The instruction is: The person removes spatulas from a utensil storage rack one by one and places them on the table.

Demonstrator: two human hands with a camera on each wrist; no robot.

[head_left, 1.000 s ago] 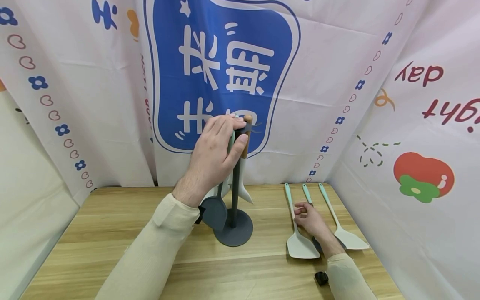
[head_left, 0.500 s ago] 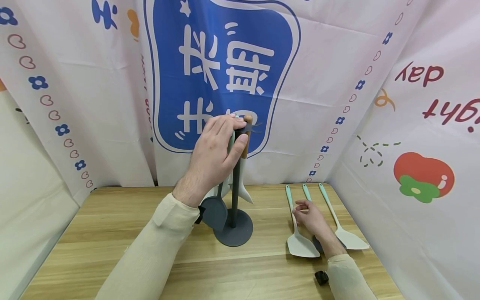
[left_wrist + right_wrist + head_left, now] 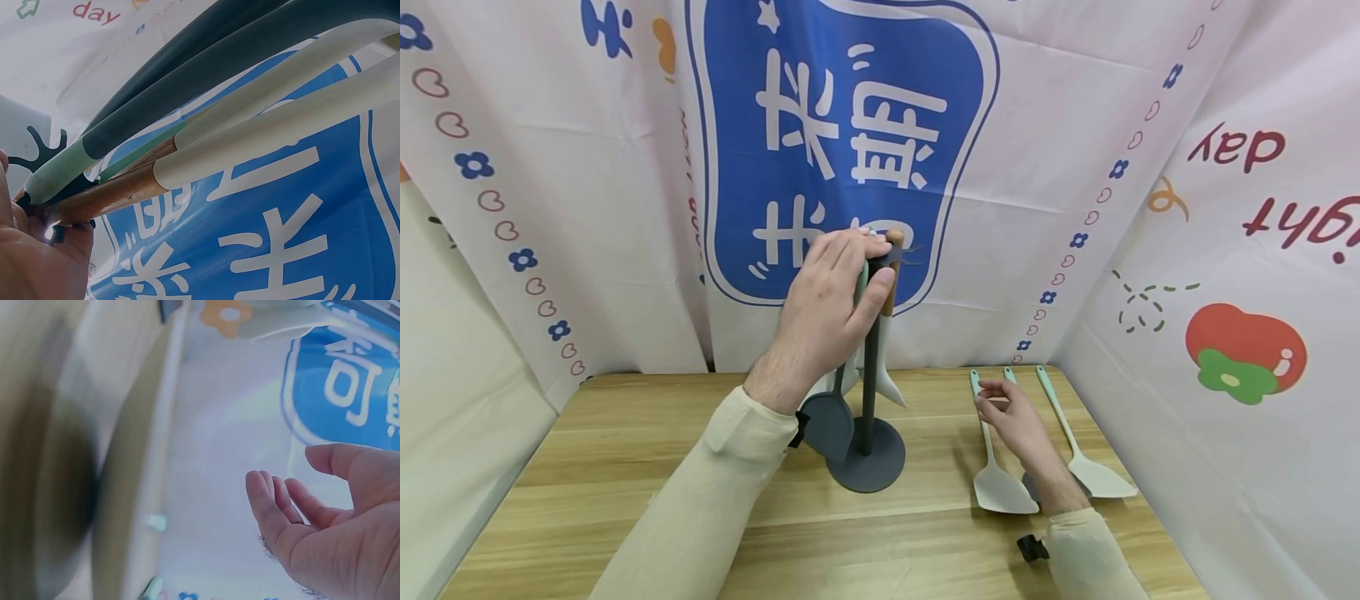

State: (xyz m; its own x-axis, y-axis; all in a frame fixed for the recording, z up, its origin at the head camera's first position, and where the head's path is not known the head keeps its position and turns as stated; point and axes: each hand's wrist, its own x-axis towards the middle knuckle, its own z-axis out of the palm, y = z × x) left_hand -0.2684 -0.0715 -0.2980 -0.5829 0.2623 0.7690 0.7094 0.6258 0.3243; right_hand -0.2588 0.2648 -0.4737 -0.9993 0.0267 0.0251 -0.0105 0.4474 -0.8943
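Note:
At the top of a dark utensil stand (image 3: 868,392), my left hand (image 3: 831,292) curves its fingers over the hub, thumb on the near side. Around the hub hang a dark ladle-like utensil (image 3: 827,425) with a mint handle (image 3: 59,172) and pale utensils with wooden handles (image 3: 106,197). My right hand (image 3: 1018,421) is over the left white spatula (image 3: 1000,489), near its mint handle. Loosely bent and holding nothing, its fingers (image 3: 269,503) show in the right wrist view. My hand partly hides a dark, mint-handled utensil (image 3: 1030,483) in the middle.
Farthest right on the wooden table (image 3: 647,467) lies another white spatula (image 3: 1101,479) with a mint handle. Printed cloth walls (image 3: 1060,125) stand behind and beside the table. The stand's round base (image 3: 880,471) sits near the middle.
My right hand has moved away from me along the left spatula's handle and risen a little off it. My left hand stays at the top of the stand.

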